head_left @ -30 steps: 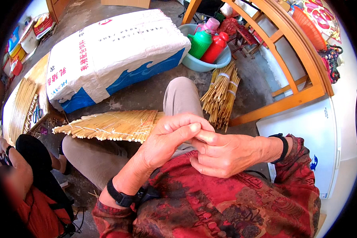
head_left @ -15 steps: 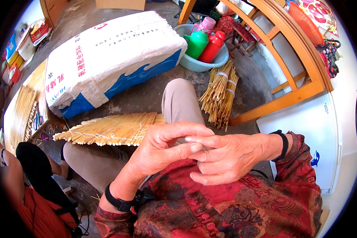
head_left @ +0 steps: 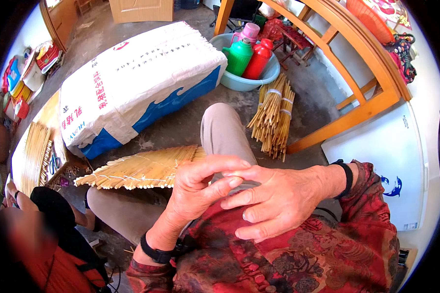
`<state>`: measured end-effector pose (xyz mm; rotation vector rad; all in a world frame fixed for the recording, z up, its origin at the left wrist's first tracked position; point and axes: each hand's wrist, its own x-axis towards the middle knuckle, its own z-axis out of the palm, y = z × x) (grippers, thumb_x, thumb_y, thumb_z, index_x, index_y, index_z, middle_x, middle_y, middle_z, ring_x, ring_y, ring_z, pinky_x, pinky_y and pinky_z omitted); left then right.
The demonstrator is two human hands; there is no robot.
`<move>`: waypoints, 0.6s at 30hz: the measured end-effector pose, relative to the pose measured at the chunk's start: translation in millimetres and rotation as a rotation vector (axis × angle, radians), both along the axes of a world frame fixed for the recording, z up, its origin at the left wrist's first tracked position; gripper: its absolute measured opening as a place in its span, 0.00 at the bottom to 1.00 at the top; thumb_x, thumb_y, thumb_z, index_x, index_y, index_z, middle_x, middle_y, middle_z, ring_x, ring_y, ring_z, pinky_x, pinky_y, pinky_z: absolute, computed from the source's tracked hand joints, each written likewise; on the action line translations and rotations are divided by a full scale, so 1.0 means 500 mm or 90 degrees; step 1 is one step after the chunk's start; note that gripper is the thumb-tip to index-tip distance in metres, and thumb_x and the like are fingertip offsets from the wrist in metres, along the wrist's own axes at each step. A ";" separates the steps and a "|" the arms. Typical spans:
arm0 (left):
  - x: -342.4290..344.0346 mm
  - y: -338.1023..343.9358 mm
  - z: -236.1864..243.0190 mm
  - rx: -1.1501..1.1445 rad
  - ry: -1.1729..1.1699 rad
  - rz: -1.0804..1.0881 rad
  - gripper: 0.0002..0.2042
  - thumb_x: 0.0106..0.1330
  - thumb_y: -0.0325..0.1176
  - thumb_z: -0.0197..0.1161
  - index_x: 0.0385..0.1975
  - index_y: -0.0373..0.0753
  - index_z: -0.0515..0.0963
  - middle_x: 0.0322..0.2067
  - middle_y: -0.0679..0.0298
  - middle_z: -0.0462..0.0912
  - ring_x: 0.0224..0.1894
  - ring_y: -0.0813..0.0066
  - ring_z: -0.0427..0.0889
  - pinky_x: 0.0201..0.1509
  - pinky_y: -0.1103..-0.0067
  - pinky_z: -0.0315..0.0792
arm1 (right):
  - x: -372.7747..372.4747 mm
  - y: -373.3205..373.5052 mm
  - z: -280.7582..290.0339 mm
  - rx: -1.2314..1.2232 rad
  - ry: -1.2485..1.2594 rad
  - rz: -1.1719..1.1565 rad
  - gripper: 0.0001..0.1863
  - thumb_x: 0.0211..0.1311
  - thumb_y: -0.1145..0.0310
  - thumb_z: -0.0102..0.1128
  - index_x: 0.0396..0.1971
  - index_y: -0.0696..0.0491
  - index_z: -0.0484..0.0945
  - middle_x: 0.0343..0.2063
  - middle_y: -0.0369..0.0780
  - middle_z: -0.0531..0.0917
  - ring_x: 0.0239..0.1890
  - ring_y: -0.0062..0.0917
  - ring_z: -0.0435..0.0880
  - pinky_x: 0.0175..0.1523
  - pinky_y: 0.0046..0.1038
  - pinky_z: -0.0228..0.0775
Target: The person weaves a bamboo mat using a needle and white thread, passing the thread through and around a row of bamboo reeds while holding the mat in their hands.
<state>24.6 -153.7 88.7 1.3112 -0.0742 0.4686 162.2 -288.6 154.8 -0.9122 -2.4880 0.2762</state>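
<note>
Fingers [head_left: 222, 161] close together — stalk mat [head_left: 141, 167] edge leftward, open floor [head_left: 169, 133] beyond.

White/blue pkg [head_left: 146, 73]: red chars [head_left: 101, 88], small blk chars [head_left: 159, 57], blue Latin ltrs [head_left: 77, 131] at its left end. White panel [head_left: 364, 146], rt of pkg: sm. dk ltrs [head_left: 405, 122], blue dolphin mark [head_left: 395, 187], sm. label [head_left: 410, 226], print illegible.

The bare left grip [head_left: 194, 183] and bare right grip [head_left: 284, 195] sit close together, right of a tan, white-threaded stalk mat [head_left: 144, 166]; beyond, a white-tied tan stalk bundle [head_left: 273, 117] lies near a round pale-blue basin [head_left: 242, 85].
</note>
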 end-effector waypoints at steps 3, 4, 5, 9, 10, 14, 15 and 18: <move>0.002 -0.002 -0.004 0.024 -0.044 0.023 0.10 0.60 0.22 0.63 0.41 0.33 0.79 0.39 0.60 0.83 0.43 0.74 0.81 0.48 0.79 0.74 | -0.001 -0.004 0.002 0.013 -0.016 -0.005 0.13 0.56 0.62 0.62 0.38 0.52 0.79 0.24 0.36 0.75 0.48 0.38 0.78 0.53 0.52 0.62; 0.001 -0.002 -0.004 0.029 -0.049 0.029 0.10 0.59 0.22 0.63 0.40 0.33 0.80 0.39 0.59 0.83 0.42 0.73 0.81 0.47 0.78 0.75 | -0.001 -0.004 0.004 0.015 -0.010 0.000 0.13 0.56 0.62 0.63 0.39 0.52 0.79 0.24 0.36 0.75 0.48 0.38 0.78 0.53 0.52 0.62; 0.001 -0.002 -0.003 0.034 -0.053 0.036 0.09 0.58 0.21 0.63 0.39 0.33 0.80 0.38 0.59 0.84 0.41 0.73 0.82 0.46 0.78 0.75 | -0.002 -0.005 0.007 0.016 -0.003 0.005 0.13 0.56 0.62 0.63 0.39 0.52 0.79 0.25 0.36 0.75 0.48 0.38 0.78 0.52 0.53 0.62; -0.005 0.006 -0.017 0.084 -0.067 0.040 0.10 0.57 0.20 0.63 0.39 0.34 0.79 0.38 0.58 0.84 0.41 0.70 0.82 0.46 0.77 0.75 | -0.009 -0.001 0.003 0.010 -0.012 0.008 0.13 0.56 0.62 0.61 0.37 0.53 0.79 0.26 0.37 0.76 0.48 0.38 0.78 0.52 0.52 0.61; -0.005 0.007 -0.019 0.068 -0.083 0.022 0.11 0.57 0.22 0.65 0.41 0.33 0.78 0.39 0.57 0.83 0.42 0.68 0.82 0.47 0.75 0.75 | -0.010 -0.001 0.001 0.042 -0.044 0.012 0.12 0.55 0.63 0.60 0.36 0.54 0.79 0.26 0.38 0.77 0.47 0.38 0.78 0.53 0.52 0.62; -0.011 0.038 0.000 0.083 -0.148 0.057 0.18 0.54 0.29 0.68 0.45 0.31 0.75 0.42 0.51 0.80 0.45 0.62 0.80 0.54 0.69 0.71 | -0.015 0.006 -0.002 0.235 -0.142 0.037 0.09 0.46 0.67 0.54 0.20 0.57 0.75 0.22 0.41 0.76 0.38 0.37 0.78 0.58 0.52 0.63; -0.033 0.037 -0.013 0.043 -0.079 0.148 0.31 0.53 0.43 0.70 0.52 0.32 0.66 0.43 0.49 0.78 0.44 0.57 0.80 0.53 0.65 0.72 | -0.020 0.010 0.001 0.324 -0.187 0.037 0.11 0.46 0.65 0.53 0.19 0.58 0.76 0.21 0.42 0.76 0.38 0.41 0.80 0.61 0.53 0.60; -0.062 0.076 -0.019 0.146 -0.067 0.340 0.15 0.57 0.27 0.62 0.43 0.28 0.74 0.42 0.51 0.79 0.47 0.62 0.78 0.56 0.69 0.68 | -0.046 0.007 0.116 0.448 -0.334 0.124 0.11 0.52 0.64 0.51 0.19 0.56 0.76 0.27 0.43 0.79 0.42 0.39 0.79 0.60 0.48 0.62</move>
